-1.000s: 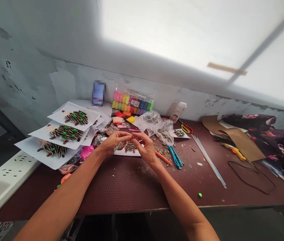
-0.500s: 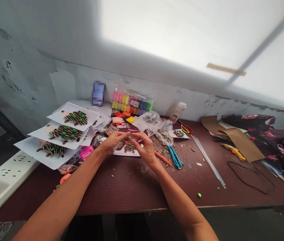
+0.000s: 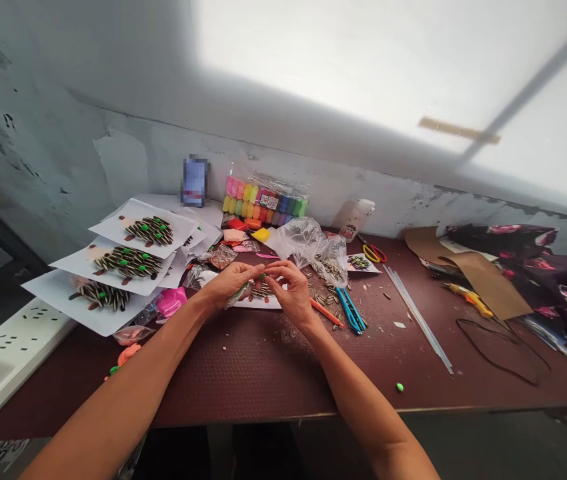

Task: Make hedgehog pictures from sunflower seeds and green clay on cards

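- Closest to us, a green ball (image 3: 399, 387) is lying near the front edge of the tabletop (image 3: 243, 373).
- At centre, the left hand (image 3: 228, 283) is pinching a small green piece (image 3: 264, 276) at the fingertips, probably for fine control.
- The right hand (image 3: 291, 290) is curling its thumb and fingers right there too; we're not able to tell whether it's gripping.
- Beneath both, a sheet (image 3: 269, 303) is lying partly hidden, presumably for easy reach.
- To the right, a blue cutter (image 3: 349, 311) is resting beside an orange tool (image 3: 327, 313).
- Leftward, we're seeing decorated sheets (image 3: 71, 300) overlapping, likely saving room.
- Farthest, a multicoloured pack (image 3: 263, 202) is leaning on the wall (image 3: 393, 193), perhaps keeping its colours visible.
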`<state>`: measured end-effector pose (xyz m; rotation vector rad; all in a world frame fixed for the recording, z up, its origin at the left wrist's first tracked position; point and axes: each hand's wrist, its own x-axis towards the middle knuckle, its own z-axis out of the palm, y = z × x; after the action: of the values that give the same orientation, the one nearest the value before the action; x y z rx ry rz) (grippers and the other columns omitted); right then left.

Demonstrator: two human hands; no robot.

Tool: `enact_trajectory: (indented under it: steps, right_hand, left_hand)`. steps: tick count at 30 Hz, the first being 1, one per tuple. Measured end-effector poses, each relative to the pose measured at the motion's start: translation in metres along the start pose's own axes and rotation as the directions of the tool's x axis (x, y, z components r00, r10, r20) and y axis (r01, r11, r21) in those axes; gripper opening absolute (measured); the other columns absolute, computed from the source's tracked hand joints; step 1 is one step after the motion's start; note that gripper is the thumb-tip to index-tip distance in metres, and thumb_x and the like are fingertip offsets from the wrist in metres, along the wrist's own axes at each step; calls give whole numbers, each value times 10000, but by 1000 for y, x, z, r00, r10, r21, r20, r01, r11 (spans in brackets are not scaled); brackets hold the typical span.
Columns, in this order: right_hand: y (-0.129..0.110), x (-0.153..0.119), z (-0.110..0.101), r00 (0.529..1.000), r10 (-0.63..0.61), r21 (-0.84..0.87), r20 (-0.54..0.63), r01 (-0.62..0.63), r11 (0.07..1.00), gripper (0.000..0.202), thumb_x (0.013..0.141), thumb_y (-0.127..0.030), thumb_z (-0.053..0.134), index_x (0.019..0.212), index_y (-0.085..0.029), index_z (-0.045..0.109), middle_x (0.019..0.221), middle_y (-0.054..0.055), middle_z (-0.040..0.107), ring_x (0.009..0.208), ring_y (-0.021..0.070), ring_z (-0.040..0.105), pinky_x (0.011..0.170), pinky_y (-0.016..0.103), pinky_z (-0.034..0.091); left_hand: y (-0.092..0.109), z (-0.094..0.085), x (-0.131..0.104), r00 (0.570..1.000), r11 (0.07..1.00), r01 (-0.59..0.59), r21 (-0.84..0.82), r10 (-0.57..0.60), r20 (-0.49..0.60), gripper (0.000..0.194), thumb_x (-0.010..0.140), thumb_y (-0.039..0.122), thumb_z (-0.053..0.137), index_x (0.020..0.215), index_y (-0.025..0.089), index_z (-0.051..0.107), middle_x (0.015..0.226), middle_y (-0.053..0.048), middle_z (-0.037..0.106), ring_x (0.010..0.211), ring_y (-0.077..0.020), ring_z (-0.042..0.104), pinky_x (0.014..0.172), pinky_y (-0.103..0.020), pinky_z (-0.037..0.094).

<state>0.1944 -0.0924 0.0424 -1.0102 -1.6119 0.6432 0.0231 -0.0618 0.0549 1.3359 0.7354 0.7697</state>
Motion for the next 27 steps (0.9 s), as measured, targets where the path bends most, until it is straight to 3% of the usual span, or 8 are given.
enact_trajectory:
  steps: [5,10,21,24,27]
  right_hand:
    - [-2,-1,0,1000,3,-5,-8,-3,1000,109,866,-310,683,841,-228,752,1020,65,687,801,151,632,656,268,528]
    - [-2,0,-1,1000,-23,-27,14,23,999,98,867,-279,669,878,-228,753,1038,67,683,803,149,632,641,262,528]
    - [-11,-4,3,993,-112,-202,35,116,972,73,824,-188,593,811,-218,658,965,65,662,873,179,636,688,287,530]
    - [-12,-4,5,997,-72,-188,-3,70,980,60,782,-176,578,771,-222,616,916,49,649,836,172,620,649,270,510]
    - [-11,-3,5,995,46,-66,-84,-51,997,35,775,-205,564,765,-217,595,868,32,647,771,155,604,616,252,492]
  left_hand:
    - [-3,-5,1,1000,998,-5,-59,3,-25,497,641,607,830,681,142,660,504,32,542,386,-53,381,369,-191,253]
    - [-2,-5,2,995,998,-5,-61,-2,-104,475,573,549,881,614,142,640,508,42,533,425,-45,392,390,-175,257]
    - [-5,-5,2,996,999,-24,-36,21,-89,424,585,505,882,581,144,660,519,12,568,474,-82,477,442,-197,350]
    - [-2,-3,1,999,999,-8,-45,6,-49,413,590,510,874,620,151,673,523,13,577,453,-81,468,413,-195,330]
    - [0,-4,0,999,999,-7,-43,5,-50,388,613,486,864,662,149,676,528,19,581,421,-59,423,377,-180,270]
